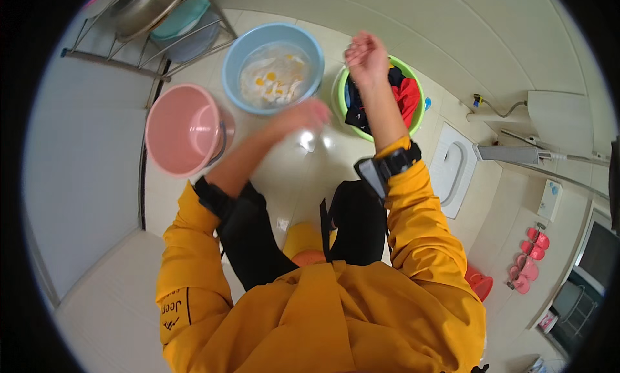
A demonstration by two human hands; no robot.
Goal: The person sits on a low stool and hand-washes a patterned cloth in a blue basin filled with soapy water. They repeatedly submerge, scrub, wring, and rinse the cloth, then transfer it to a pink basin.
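My right hand is raised over the edge of a green basin, its fingers loosely bent and nothing visible in them. Red and dark clothes fill that basin, partly covered by my forearm. My left hand is smeared by motion just below a light blue basin; whether its fingers are open or closed is hidden by the blur. Inside the blue basin, a white cloth with yellow patches lies in water. Both forearms are bare below pushed-up yellow sleeves, with dark straps around them.
A pink bucket with a dark handle stands left of the blue basin. A metal rack holds basins at the upper left. On the right are a squat toilet, a red container and pink slippers on the wall.
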